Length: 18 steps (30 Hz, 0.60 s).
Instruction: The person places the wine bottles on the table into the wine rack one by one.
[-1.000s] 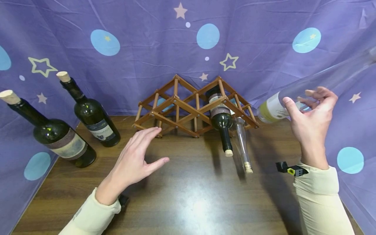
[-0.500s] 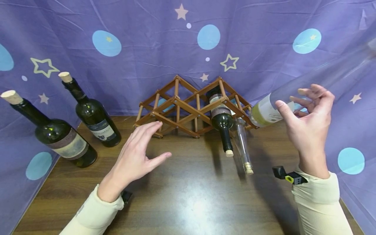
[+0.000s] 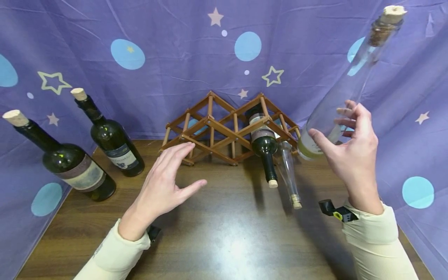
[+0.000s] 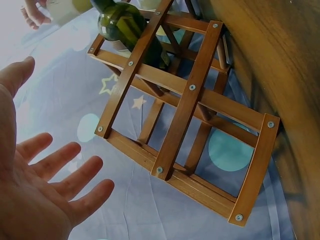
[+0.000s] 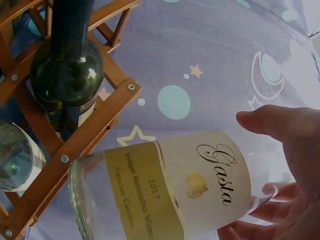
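My right hand [image 3: 353,155] holds a clear glass wine bottle [image 3: 332,105], thumb on the near side and fingers on the far side. This bottle leans with its corked neck up to the right, its base close to the right end of the wooden wine rack [image 3: 237,139]. In the right wrist view its white and gold label [image 5: 205,185] shows. My left hand [image 3: 157,186] is spread in the air before the rack's left end, holding nothing. Lying in the rack's right part are a dark green wine bottle [image 3: 264,146] and a second clear bottle [image 3: 287,165], corks toward me.
Two corked dark green wine bottles, a nearer one [image 3: 80,167] and a farther one [image 3: 117,144], stand on the wooden table [image 3: 210,225] at the left. A purple cloth [image 3: 175,50] with stars and blue dots hangs behind the rack.
The held clear bottle has swung more upright, bringing its cork into view. My right hand has moved left with it, toward the rack. My left hand has barely shifted.
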Tool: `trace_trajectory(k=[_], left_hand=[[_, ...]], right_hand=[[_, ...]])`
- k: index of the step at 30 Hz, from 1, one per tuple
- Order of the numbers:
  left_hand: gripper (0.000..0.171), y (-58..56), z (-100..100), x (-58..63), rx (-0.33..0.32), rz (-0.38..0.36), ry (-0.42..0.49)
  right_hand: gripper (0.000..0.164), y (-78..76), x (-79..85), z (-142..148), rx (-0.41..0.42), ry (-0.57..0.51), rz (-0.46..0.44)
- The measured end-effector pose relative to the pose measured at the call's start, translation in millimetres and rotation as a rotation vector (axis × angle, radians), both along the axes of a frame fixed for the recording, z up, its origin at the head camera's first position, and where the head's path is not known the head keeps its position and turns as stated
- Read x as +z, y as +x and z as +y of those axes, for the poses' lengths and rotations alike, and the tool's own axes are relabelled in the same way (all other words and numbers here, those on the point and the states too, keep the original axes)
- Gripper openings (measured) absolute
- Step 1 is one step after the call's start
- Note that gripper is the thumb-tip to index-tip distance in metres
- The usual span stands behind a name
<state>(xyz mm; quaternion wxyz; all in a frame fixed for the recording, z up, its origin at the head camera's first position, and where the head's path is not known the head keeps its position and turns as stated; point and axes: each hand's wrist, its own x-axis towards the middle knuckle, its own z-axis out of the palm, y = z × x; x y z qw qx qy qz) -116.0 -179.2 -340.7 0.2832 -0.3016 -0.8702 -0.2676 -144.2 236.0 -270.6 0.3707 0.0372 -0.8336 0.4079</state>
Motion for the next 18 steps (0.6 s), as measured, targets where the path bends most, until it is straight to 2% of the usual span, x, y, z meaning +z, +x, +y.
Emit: trace_trajectory(k=[11, 18], left_hand=[[0.089, -2.3, 0.7, 2.1, -0.002, 0.017, 0.007], [0.089, -3.2, 1.7, 3.1, 0.002, 0.028, 0.011]], right_hand=[[0.087, -11.1, -22.0, 5.5, 0.023, 0.150, -0.041], [0.089, -12.5, -33.9, 7.2, 0.045, 0.236, -0.079]])
